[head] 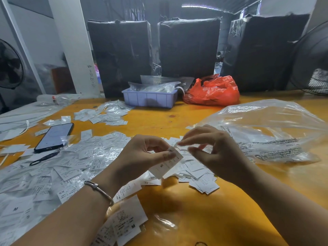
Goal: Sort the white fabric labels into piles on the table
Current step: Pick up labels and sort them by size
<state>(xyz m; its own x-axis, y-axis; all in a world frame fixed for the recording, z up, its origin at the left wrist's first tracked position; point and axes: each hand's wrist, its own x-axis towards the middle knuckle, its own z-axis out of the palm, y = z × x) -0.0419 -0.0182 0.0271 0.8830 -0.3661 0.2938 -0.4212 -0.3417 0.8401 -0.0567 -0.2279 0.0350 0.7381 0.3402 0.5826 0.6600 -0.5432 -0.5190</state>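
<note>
My left hand (142, 157) pinches a small stack of white fabric labels (166, 167); the top one shows an "S". My right hand (213, 150) hovers just right of it, thumb and forefinger closed on the stack's upper edge. Under both hands lies a loose heap of white labels (198, 176) on the yellow table (195, 219). More labels, some in clear sleeves, spread across the left side (53, 171), with a pile marked "M" (127, 226) near my left forearm and another pile farther back (106, 114).
A phone (54, 136) and black scissors (44, 158) lie at the left. A large clear plastic bag (266, 128) sits at the right. A lilac tray (150, 100), a red bag (213, 91) and black wrapped bundles (188, 47) stand at the back. Fans flank both sides.
</note>
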